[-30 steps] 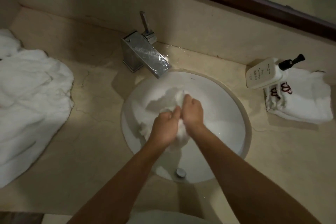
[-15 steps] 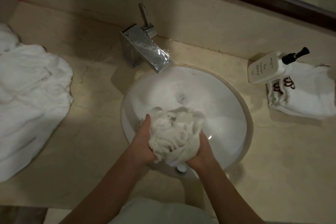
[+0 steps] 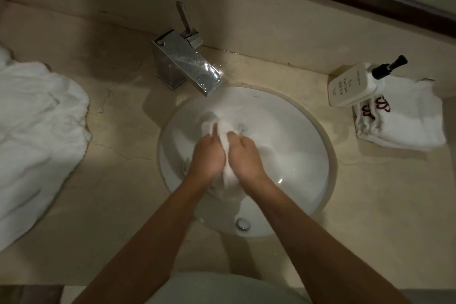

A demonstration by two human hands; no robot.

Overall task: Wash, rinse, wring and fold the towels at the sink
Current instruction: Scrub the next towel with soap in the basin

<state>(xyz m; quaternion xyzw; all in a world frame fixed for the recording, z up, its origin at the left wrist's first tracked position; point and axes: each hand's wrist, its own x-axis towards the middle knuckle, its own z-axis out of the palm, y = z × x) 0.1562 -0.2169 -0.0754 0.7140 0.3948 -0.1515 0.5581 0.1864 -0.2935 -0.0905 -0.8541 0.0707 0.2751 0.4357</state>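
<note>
Beige marble tabletop (image 3: 118,155) surrounds the round white sink (image 3: 296,145) at frame centre, where I see my left hand (image 3: 209,158) and right hand (image 3: 246,158), each grip clenched on a wet white towel (image 3: 225,131) bunched between them below the chrome faucet (image 3: 187,61).

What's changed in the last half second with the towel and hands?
Both hands, left hand and right hand, moved from cupping the open bundle to pressing together, squeezing the towel into a narrow wad nearer the faucet. Both kept their hold. Towel pile, soap bottle unchanged.
</note>
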